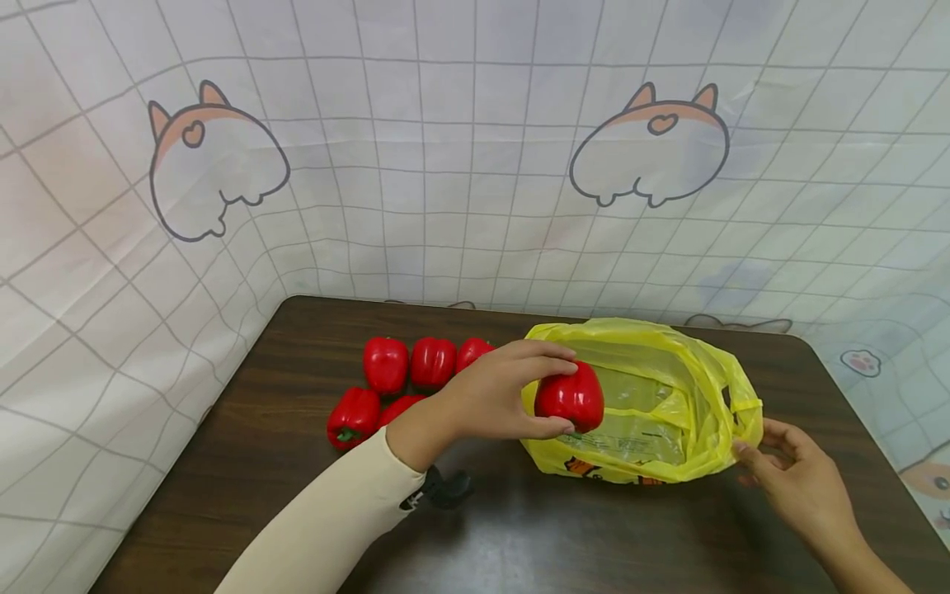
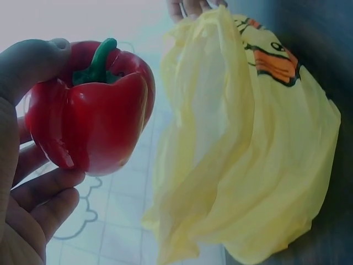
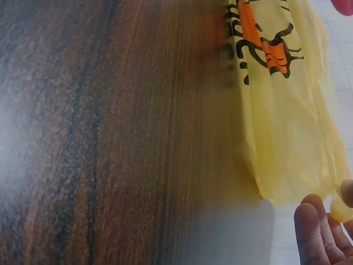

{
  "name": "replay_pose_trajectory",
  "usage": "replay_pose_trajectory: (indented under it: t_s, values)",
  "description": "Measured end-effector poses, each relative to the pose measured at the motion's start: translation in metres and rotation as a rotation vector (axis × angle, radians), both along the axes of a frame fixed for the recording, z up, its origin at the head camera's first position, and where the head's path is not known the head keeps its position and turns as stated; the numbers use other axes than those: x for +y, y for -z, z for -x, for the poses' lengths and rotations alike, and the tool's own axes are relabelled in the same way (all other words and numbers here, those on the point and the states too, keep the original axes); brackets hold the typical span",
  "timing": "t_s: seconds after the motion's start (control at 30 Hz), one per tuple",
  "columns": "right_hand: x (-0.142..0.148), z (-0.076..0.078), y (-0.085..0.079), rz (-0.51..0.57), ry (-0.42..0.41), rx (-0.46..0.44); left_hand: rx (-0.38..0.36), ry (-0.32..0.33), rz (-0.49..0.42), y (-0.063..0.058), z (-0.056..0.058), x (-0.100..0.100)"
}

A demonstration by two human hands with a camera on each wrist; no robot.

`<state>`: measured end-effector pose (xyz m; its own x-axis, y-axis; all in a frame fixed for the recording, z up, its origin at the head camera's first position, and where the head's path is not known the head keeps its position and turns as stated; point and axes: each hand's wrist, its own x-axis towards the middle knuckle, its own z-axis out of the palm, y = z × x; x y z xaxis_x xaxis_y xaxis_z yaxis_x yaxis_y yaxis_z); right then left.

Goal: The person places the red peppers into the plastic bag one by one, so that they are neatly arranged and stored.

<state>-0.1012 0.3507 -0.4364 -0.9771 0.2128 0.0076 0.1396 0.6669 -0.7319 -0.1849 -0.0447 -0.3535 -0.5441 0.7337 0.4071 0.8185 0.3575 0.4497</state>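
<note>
- Here's the left hand (image 1: 493, 392), thumb and fingers curled round a red pepper (image 1: 575, 400), held up at the left rim of a gaping yellow bag (image 1: 712, 379).
- Glossy skin there: a loose grip could let it slip, I'd say.
- Right of those fingers, that rim is thin and floppy; folding inward, it might snag the pepper.
- Across the mouth, the right hand (image 1: 805, 478) pinches the bag's corner between thumb and fingers; too hard a tug could drag it askew.
- Left of the gripping fingers, five more peppers (image 1: 385, 365) cluster on the dark table (image 1: 245, 478), the left arm (image 1: 326, 511) partly blocking two.
- Beyond all fingertips, a gridded cloth (image 1: 445, 165) hangs.
</note>
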Motion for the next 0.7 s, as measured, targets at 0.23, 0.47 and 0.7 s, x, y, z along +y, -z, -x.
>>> replay_pose_trajectory:
  t_s: [0.23,0.47,0.7]
  values:
    - [0.002,-0.001,0.000,0.008,-0.007,0.003,0.011,0.030,0.012,0.003,0.002,0.018]
    - [0.002,-0.001,0.000,-0.005,0.001,-0.026,0.003,0.038,0.039,0.005,0.005,0.037]
    - [0.001,0.000,-0.002,-0.004,-0.004,-0.035,-0.015,0.023,0.061,0.009,0.008,0.049]
